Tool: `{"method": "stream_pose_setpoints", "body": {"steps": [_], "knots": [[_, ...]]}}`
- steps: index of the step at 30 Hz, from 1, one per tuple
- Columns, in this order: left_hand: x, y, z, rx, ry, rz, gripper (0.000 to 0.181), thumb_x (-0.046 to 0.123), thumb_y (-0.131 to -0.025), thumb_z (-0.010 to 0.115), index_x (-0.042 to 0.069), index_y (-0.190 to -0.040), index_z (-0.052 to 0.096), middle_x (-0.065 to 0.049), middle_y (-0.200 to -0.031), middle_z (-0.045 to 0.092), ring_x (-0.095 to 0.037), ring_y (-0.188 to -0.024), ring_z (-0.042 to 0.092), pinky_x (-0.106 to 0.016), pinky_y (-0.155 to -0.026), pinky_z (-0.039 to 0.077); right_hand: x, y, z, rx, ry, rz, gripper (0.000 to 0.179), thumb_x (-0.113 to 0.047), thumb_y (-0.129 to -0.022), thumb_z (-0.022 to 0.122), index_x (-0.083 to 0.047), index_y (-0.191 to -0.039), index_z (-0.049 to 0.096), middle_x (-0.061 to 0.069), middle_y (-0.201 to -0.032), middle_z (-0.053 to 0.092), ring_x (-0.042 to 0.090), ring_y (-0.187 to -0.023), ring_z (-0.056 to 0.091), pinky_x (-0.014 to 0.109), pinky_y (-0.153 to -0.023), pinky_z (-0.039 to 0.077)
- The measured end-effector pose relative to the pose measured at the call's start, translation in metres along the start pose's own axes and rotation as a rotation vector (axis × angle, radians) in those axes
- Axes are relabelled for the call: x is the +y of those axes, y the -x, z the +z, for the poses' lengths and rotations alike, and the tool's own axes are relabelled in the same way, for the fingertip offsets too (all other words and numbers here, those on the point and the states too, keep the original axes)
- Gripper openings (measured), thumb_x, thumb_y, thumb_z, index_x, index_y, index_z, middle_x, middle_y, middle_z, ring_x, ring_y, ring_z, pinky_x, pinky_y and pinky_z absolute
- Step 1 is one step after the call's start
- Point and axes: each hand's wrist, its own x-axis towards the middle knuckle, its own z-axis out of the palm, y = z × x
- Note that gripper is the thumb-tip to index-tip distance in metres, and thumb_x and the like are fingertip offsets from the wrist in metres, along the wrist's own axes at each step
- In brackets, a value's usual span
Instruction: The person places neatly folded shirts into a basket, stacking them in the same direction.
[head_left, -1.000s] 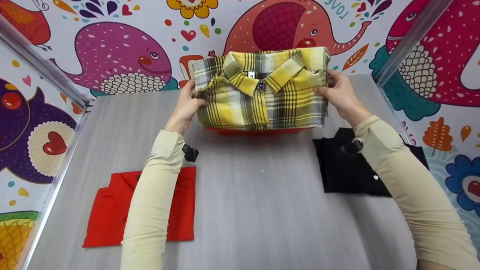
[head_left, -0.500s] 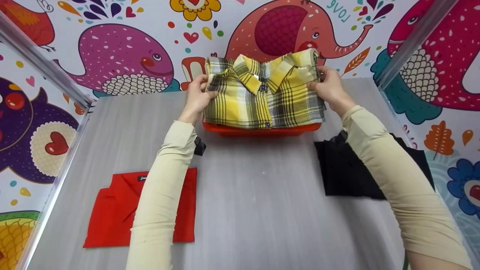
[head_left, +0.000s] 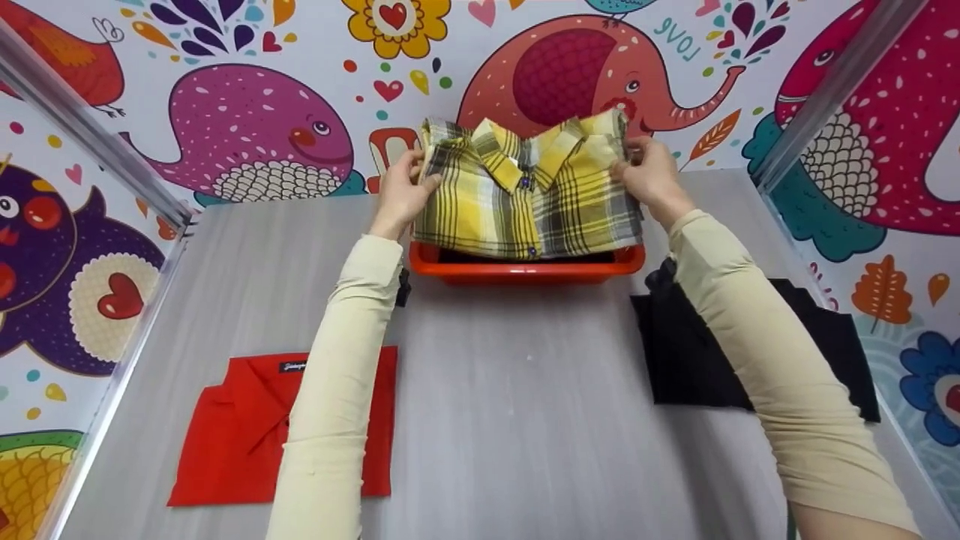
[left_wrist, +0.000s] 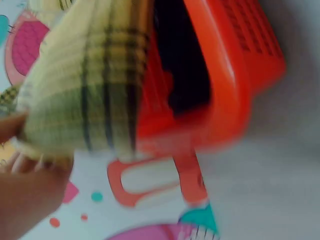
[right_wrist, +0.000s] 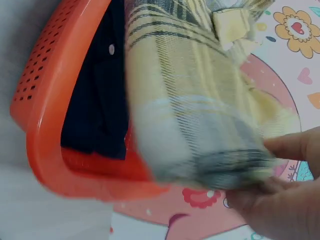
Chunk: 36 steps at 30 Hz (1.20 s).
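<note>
Folded plaid shirt [head_left: 529, 195] moved farther over the basket [head_left: 525, 270], both hands gripping its sides, collar away.

A grey table [head_left: 510, 420] carries an orange basket [head_left: 525, 268] at its far edge, just below the fingers [head_left: 409, 169] of both hands. A folded red shirt [head_left: 240, 435] lies well nearer and left of them, a folded black shirt [head_left: 697, 352] nearer and right.

Count of things on and over the table

Folded shirts outside the basket: three — one yellow plaid shirt [head_left: 529, 199], one red shirt [head_left: 225, 427], one black shirt [head_left: 690, 352]. Orange baskets [head_left: 525, 268]: one, with one dark garment [right_wrist: 102, 100] inside. Hands: two
</note>
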Motion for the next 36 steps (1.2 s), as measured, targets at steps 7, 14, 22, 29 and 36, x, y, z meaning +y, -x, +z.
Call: {"method": "stream_pose_setpoints", "body": {"steps": [7, 14, 22, 29, 36], "knots": [[-0.038, 0.01, -0.018, -0.028, -0.197, -0.015, 0.039, 0.008, -0.096, 0.054, -0.01, -0.131, 0.05, -0.026, -0.133, 0.052, -0.035, -0.124, 0.049, -0.039, -0.103, 0.038, 0.026, 0.006, -0.008, -0.078, 0.204, 0.002, 0.052, -0.02, -0.098, 0.048, 0.007, -0.139, 0.034, 0.027, -0.135, 0.042, 0.039, -0.117, 0.043, 0.049, -0.1, 0.039], [-0.076, 0.027, -0.039, -0.02, -0.258, -0.105, 0.037, 0.009, -0.097, 0.051, -0.011, -0.129, 0.052, -0.031, -0.13, 0.051, -0.039, -0.121, 0.05, -0.044, -0.101, 0.04, 0.057, 0.011, -0.006, -0.092, 0.197, -0.023, 0.044, -0.017, -0.097, 0.049, 0.01, -0.131, 0.038, 0.031, -0.129, 0.046, 0.041, -0.112, 0.047, 0.052, -0.096, 0.042], [-0.098, 0.042, -0.051, -0.069, -0.277, -0.169, 0.036, 0.006, -0.097, 0.049, -0.013, -0.127, 0.051, -0.032, -0.13, 0.05, -0.04, -0.121, 0.048, -0.047, -0.1, 0.04, 0.085, 0.014, -0.013, -0.032, 0.218, -0.007, 0.042, -0.014, -0.097, 0.047, 0.012, -0.129, 0.039, 0.033, -0.125, 0.047, 0.042, -0.106, 0.048, 0.053, -0.094, 0.042], [-0.113, 0.055, -0.06, -0.082, -0.301, -0.19, 0.035, 0.006, -0.097, 0.048, -0.014, -0.126, 0.051, -0.033, -0.128, 0.051, -0.041, -0.119, 0.049, -0.049, -0.098, 0.041, 0.11, 0.023, -0.017, -0.073, 0.238, 0.02, 0.044, -0.014, -0.097, 0.046, 0.013, -0.13, 0.038, 0.034, -0.126, 0.045, 0.043, -0.108, 0.046, 0.054, -0.095, 0.041], [-0.126, 0.068, -0.07, -0.073, -0.341, -0.19, 0.035, 0.008, -0.097, 0.049, -0.014, -0.124, 0.053, -0.033, -0.123, 0.054, -0.041, -0.113, 0.053, -0.049, -0.094, 0.043, 0.134, 0.034, -0.026, -0.073, 0.276, -0.012, 0.04, -0.012, -0.095, 0.047, 0.014, -0.126, 0.042, 0.036, -0.122, 0.049, 0.044, -0.106, 0.049, 0.051, -0.09, 0.042]]}}
